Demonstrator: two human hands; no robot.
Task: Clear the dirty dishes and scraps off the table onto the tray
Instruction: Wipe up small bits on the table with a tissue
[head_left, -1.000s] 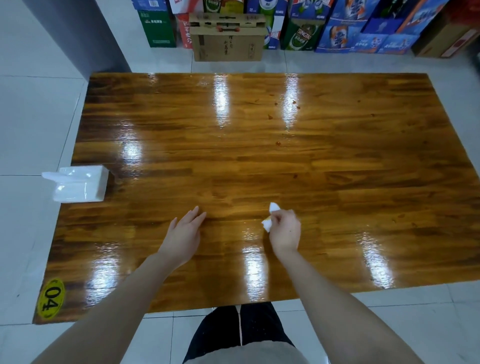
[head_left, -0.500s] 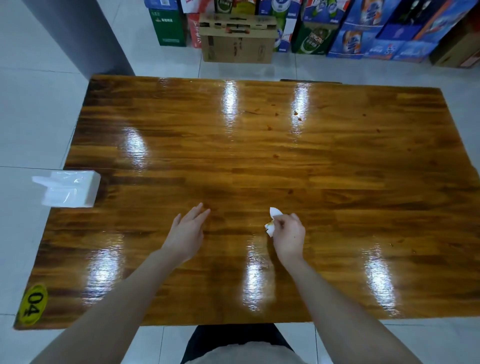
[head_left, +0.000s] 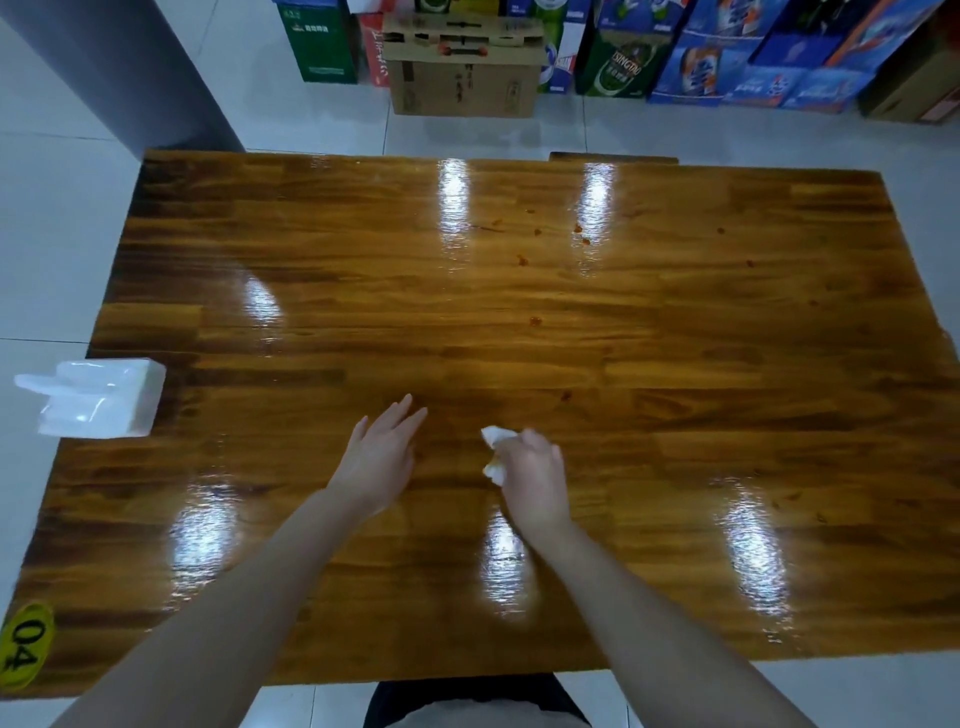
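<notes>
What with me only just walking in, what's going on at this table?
A person stands at the wooden table. Their right hand grips a crumpled white tissue low over the tabletop; the left hand is open beside it, holding nothing. Small reddish spots dot the far half. A tissue pack sits at the left edge. No dishes or tray show.

Premises: a small eatery. The varnished wooden surface bears a yellow sticker numbered "04". A napkin pack sits at its left edge. Branded beer cartons stand stacked on the white tiled floor.
</notes>
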